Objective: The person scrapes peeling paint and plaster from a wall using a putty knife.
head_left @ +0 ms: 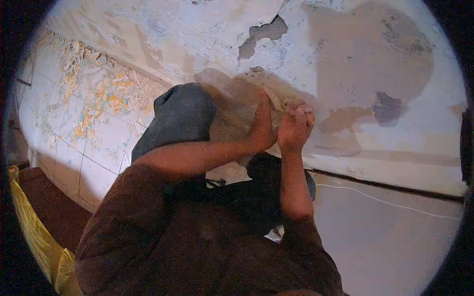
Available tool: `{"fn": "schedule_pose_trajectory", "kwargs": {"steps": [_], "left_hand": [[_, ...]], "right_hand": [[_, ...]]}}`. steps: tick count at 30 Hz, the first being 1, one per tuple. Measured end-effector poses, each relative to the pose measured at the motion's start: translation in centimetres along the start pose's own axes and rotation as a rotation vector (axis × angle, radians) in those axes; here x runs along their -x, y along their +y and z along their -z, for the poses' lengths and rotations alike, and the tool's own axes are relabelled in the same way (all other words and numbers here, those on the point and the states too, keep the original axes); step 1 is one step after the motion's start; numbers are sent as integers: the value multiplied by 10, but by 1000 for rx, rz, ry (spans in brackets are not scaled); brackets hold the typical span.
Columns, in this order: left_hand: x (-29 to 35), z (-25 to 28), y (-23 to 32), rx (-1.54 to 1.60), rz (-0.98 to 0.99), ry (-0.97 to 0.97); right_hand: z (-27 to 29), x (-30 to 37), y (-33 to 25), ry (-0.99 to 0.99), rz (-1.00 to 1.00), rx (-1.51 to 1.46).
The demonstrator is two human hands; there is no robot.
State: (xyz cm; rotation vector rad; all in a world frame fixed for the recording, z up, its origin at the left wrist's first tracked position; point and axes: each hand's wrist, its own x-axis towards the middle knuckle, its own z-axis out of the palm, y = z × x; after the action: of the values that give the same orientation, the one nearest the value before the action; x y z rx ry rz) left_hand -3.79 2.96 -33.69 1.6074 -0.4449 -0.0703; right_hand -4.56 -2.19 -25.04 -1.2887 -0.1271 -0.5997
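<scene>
My right hand [296,123] is closed in a fist around a narrow pale tool that looks like a scraper [274,98]. The handle is mostly hidden by the fingers. The tool's visible end lies against the low part of a wall [365,49] with peeling paint. Just left of it, my left hand [263,123] is held edge-on with its fingers stretched out together toward the wall. Its fingertips are beside the tool's end; whether they touch it I cannot tell. Around both hands the wall shows a brownish bare patch [232,91].
Paint flakes [106,101] in white, orange and green litter the tiled floor [66,153] along the wall's foot at left. My bent knee [190,111] is close to the wall. A white cable [385,200] runs at right. Yellow plastic sheeting [37,232] hangs at lower left.
</scene>
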Motion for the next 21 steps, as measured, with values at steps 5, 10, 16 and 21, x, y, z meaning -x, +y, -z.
{"fn": "schedule_pose_trajectory", "kwargs": {"steps": [5,10,16,21], "left_hand": [[6,1,-1,143,4,18],[-2,9,10,118,52,129],[-5,27,14,240,-9,151],[-4,27,12,-60,-146,238]], "right_hand": [[15,0,3,-286,-64,233],[1,-4,10,-227,60,380],[-2,4,18,-31,31,392],[1,4,27,23,21,408]]}}
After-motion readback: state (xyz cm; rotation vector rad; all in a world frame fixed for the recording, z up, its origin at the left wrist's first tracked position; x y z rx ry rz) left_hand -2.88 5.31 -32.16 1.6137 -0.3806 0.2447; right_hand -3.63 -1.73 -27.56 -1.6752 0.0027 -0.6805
